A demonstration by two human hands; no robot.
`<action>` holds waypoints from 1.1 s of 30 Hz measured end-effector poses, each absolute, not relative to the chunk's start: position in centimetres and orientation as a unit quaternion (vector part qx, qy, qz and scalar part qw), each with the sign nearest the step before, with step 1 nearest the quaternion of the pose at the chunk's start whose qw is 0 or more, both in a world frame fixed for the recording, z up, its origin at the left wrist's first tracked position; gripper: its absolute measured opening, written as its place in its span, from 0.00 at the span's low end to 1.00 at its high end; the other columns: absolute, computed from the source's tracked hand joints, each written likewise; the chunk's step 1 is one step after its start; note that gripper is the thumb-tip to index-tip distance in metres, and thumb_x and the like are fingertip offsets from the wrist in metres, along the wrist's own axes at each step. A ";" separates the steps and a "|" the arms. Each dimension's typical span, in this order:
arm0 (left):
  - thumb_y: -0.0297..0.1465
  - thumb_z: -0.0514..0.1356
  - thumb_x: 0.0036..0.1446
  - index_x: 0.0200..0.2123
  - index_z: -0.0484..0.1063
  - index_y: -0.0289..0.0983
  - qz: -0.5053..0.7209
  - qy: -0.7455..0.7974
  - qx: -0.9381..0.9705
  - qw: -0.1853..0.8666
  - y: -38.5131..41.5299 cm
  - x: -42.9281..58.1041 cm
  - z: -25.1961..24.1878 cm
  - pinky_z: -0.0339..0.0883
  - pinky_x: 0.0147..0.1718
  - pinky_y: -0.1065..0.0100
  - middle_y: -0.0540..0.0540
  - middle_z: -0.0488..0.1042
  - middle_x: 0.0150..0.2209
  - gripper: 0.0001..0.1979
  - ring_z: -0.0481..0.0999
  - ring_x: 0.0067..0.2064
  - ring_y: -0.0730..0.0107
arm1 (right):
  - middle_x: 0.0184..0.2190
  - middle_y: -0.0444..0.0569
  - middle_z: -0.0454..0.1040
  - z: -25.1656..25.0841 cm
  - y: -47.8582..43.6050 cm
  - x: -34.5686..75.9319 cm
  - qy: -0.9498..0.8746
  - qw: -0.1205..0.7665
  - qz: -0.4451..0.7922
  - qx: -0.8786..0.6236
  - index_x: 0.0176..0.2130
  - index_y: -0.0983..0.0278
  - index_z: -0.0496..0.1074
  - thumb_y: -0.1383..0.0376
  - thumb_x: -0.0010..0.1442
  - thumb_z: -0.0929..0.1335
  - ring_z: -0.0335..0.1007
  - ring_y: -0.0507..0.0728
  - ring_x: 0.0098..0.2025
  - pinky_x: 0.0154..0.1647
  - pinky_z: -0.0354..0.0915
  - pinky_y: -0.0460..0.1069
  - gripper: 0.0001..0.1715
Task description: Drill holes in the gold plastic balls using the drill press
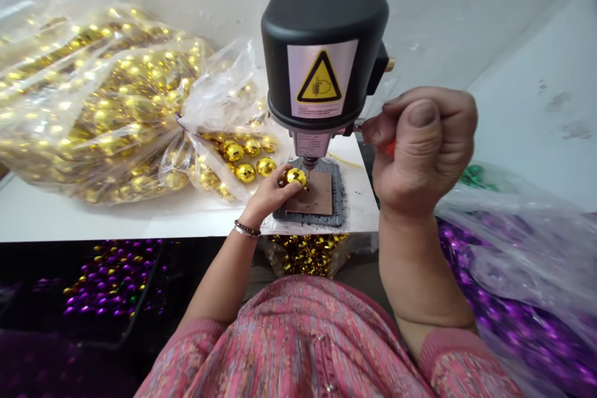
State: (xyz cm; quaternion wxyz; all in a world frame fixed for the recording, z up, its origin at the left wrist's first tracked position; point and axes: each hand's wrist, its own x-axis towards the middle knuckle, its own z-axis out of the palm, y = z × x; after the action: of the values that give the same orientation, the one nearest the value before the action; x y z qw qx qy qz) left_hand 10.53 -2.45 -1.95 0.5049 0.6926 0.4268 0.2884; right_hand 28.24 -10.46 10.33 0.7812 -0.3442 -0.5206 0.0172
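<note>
Between the thumb and fingers of my left hand (273, 194) is a shiny gold faceted ball (295, 178), held just beside the drill bit (308, 168) and above the base plate. A flat brown board (321, 193) lies on the grey base (338, 205) of a black drill press (326, 12). My right hand (424, 143) is closed around a lever at the press's right side; a bit of its orange-red grip (390, 148) shows between the fingers. Whether the bit touches the ball, I cannot tell.
Loose gold balls (245, 172) spill from a clear plastic bag (107, 106) on the white table (140, 221). Purple balls (100, 292) fill a tray below left. Gold balls or scraps (310, 255) sit below the table edge. A bag of purple balls (527, 317) lies right.
</note>
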 end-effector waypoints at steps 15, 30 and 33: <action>0.27 0.69 0.49 0.55 0.74 0.35 0.191 0.430 0.832 0.293 -3.4 12.9 -0.7 0.71 0.52 0.62 0.42 0.79 0.51 0.28 0.78 0.50 0.59 | 0.25 0.40 0.63 10.2 -11.1 28.5 -0.524 0.765 0.027 -0.372 0.37 0.60 0.71 0.54 0.67 0.63 0.65 0.42 0.27 0.32 0.67 0.43 0.14; 0.28 0.70 0.47 0.59 0.72 0.36 0.200 0.414 0.791 0.403 -3.0 13.3 -2.8 0.72 0.53 0.60 0.43 0.81 0.51 0.34 0.79 0.51 0.58 | 0.24 0.37 0.67 9.5 -11.2 28.6 -0.539 0.767 0.038 -0.346 0.36 0.58 0.72 0.56 0.66 0.64 0.64 0.42 0.25 0.30 0.65 0.44 0.11; 0.28 0.70 0.47 0.61 0.71 0.37 0.202 0.416 0.789 0.405 -3.2 13.2 -2.7 0.71 0.54 0.58 0.42 0.80 0.52 0.35 0.79 0.51 0.56 | 0.22 0.37 0.66 8.8 -11.4 28.5 -0.527 0.775 0.039 -0.345 0.36 0.58 0.73 0.56 0.66 0.65 0.63 0.42 0.24 0.29 0.64 0.44 0.11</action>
State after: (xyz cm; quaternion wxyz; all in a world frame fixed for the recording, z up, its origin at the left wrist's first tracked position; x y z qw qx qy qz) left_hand 13.22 -3.19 -2.70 0.4046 0.7890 0.4158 0.2023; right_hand 28.45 -11.37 8.79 0.7753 -0.3450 -0.5275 0.0391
